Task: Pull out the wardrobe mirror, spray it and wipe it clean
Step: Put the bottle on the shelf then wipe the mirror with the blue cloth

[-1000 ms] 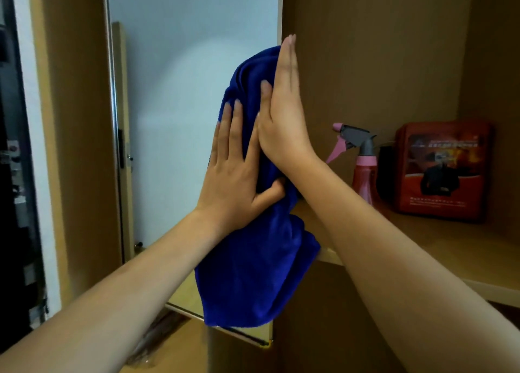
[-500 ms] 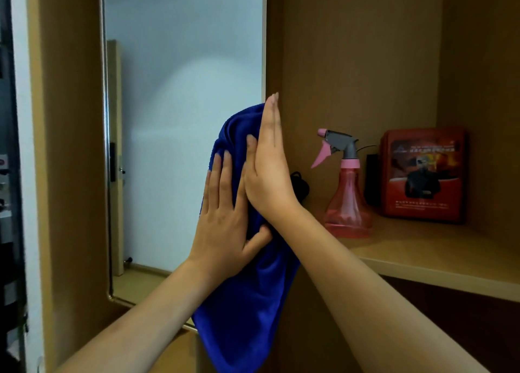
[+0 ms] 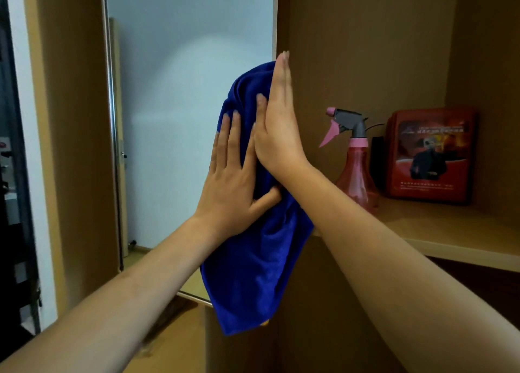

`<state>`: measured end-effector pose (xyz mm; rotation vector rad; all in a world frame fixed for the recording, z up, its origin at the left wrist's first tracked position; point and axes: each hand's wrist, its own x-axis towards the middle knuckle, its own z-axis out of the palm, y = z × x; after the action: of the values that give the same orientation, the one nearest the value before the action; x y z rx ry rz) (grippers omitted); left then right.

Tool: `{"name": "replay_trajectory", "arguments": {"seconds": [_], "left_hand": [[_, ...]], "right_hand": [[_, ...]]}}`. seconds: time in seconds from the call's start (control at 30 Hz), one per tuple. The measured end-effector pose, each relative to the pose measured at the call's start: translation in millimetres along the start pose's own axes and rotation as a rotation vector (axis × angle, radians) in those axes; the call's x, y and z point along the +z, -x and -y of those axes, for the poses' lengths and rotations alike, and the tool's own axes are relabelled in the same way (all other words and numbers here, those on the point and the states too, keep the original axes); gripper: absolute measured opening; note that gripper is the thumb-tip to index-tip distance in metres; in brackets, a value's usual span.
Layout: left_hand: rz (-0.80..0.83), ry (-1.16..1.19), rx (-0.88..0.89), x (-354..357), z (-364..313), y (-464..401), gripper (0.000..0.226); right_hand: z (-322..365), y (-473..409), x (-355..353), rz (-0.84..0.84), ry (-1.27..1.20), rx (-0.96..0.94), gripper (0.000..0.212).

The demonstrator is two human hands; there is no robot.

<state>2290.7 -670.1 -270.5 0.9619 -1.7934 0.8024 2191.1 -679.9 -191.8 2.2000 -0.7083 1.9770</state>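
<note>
Cloth (image 3: 253, 265): soft, light, bunched; limp lower half hangs below mirror's bottom edge. Prob slides easy on glass, so hold by flat pressure, not pinch. Mirror (image 3: 183, 119): thin, rigid, fragile I'd guess; pulled out beside wardrobe panel, standing upright, front of me. Push gently, near framed edge. My left hand (image 3: 233, 181): fingers straight, palm flat on cloth, thumb out to right. My right hand (image 3: 277, 125): flat too, edge-on at mirror's right edge, pressing cloth top. Both forearms reach up & fwd. Spray bottle (image 3: 356, 172) on shelf (image 3: 450, 232) to right, untouched.
</note>
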Motion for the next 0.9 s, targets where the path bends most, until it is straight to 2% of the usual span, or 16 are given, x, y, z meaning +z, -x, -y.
{"name": "replay_trajectory", "arguments": {"seconds": [0.3,0.63,0.9], "left_hand": [[0.061,0.009,0.016,9.7,-7.7,31.3,0.079],[-0.022,0.134,0.051,1.2,-14.4,44.3,0.065],[0.065,0.185,0.037,-17.8,-23.4,60.2,0.066]], "right_hand": [[-1.4,34.9,2.3,0.035,-0.034,0.060,0.061],[14.7,50.8,-4.4,0.053,-0.031,0.108,0.062],[36.6,67.0,-12.3,0.074,-0.024,0.128,0.070]]}}
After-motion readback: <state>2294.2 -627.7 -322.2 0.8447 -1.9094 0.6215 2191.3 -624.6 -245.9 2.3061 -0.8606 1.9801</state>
